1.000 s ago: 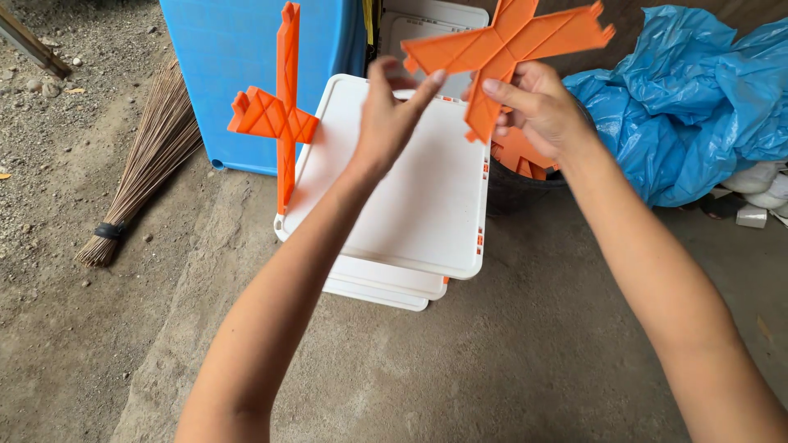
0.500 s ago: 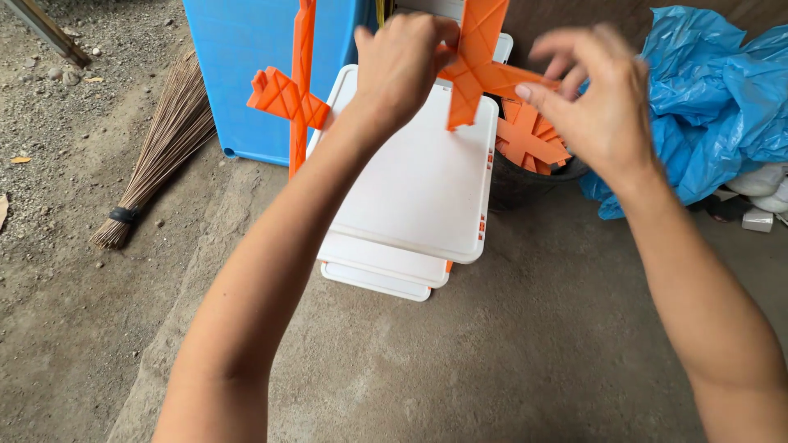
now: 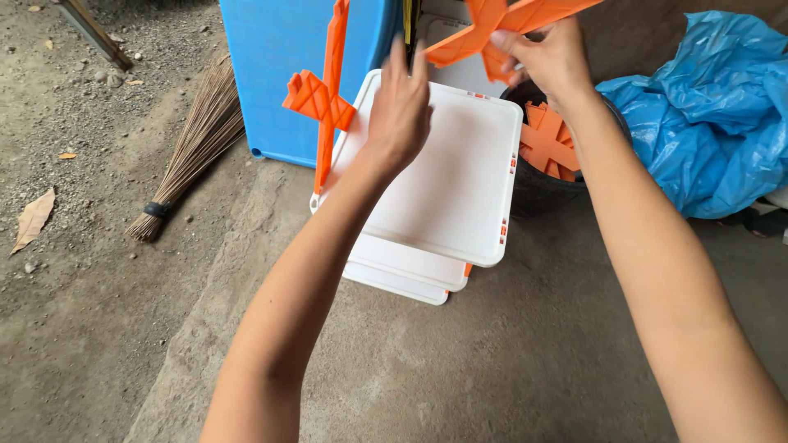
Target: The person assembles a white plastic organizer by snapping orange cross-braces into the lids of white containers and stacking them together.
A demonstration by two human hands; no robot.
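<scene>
Nearest lay the bare concrete floor (image 3: 509, 369), and on it a stack of white plastic panels (image 3: 439, 193) sat tilted. Above the stack's far edge the left hand (image 3: 400, 107) hovered with fingers spread, its grip open on nothing. Just right of it, the right hand (image 3: 546, 53) had its grip closed around an orange cross-shaped piece (image 3: 492, 25). Farther right, a dark bucket (image 3: 533, 184) held more orange pieces beside a blue plastic sheet (image 3: 706, 115). To the left, another orange cross (image 3: 324, 98) leaned against a blue container (image 3: 287, 57), a broom (image 3: 193, 148) beyond.

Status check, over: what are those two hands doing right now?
Right hand grips orange cross piece. Left hand open, over white panel stack. Another orange cross leans on the blue container.
</scene>
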